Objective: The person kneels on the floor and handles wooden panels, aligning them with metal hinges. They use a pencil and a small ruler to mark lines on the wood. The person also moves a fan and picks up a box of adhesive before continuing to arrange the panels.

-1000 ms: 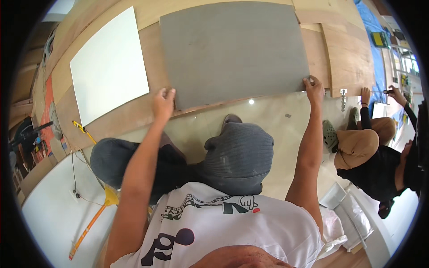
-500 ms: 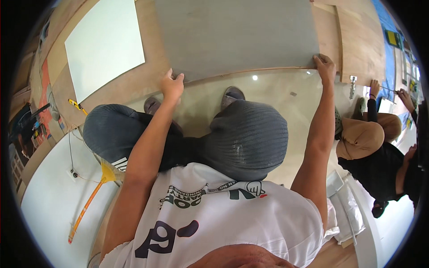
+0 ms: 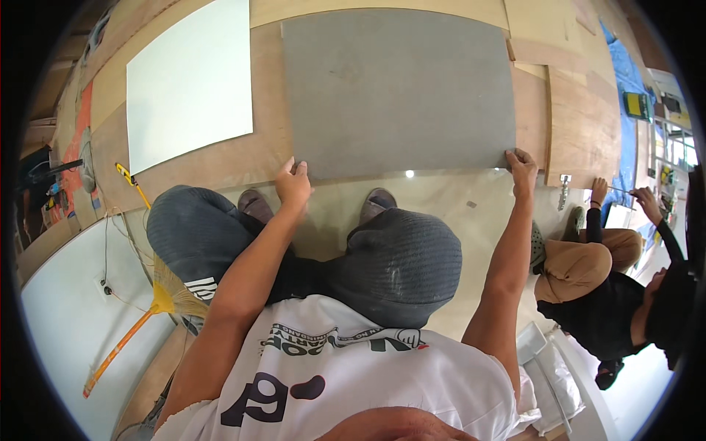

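A large grey rectangular sheet [image 3: 401, 92] lies flat on a plywood surface [image 3: 268, 88] in front of me. My left hand [image 3: 294, 187] is closed at the sheet's near left corner, thumb and finger close together at the edge. At the near right corner, my right hand [image 3: 523, 173] pinches the sheet, fingers on top. Both arms reach forward, and the undersides of the fingers are hidden. Left of the grey sheet lies a glossy white sheet [image 3: 191, 88], touched by neither hand.
A yellow tool [image 3: 125, 173] lies near the left edge of the plywood. A broom [image 3: 125, 345] leans at lower left. At right, a co-worker in black [image 3: 603, 309] crouches beside a plywood panel [image 3: 581, 128] with a metal hinge [image 3: 564, 192]. A blue tarp [image 3: 624, 81] lies beyond.
The view has tilted forward and shifted slightly, so the far edge of the grey sheet now shows. Both my hands remain at its near corners.
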The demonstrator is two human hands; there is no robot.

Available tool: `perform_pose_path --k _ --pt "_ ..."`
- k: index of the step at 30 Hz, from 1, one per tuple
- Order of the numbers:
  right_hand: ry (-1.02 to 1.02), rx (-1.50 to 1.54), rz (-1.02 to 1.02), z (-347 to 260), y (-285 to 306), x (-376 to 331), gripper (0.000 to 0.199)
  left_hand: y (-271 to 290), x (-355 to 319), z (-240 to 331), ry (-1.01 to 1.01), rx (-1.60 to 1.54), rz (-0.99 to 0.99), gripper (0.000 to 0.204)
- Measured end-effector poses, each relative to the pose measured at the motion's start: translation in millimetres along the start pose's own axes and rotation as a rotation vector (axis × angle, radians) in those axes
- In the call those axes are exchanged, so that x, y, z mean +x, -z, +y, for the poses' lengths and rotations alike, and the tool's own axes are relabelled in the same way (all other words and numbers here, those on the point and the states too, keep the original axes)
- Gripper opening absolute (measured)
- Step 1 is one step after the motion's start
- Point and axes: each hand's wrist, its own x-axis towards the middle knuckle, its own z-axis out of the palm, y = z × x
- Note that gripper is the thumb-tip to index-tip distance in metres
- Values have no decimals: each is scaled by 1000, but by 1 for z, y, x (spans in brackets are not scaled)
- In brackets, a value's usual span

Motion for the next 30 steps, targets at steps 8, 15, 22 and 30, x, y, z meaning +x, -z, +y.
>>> perform_pose_path --k 8,15,22,30 --pt "36 -20 23 2 -2 -12 34 1 6 12 59 -134 69 46" --pt "14 162 104 9 -25 -29 34 16 17 13 -7 -106 62 51" --pt "61 159 111 24 -17 -25 32 21 18 19 -261 469 146 48" --pt "28 102 87 26 -18 -26 39 19 27 1 -319 374 197 44"
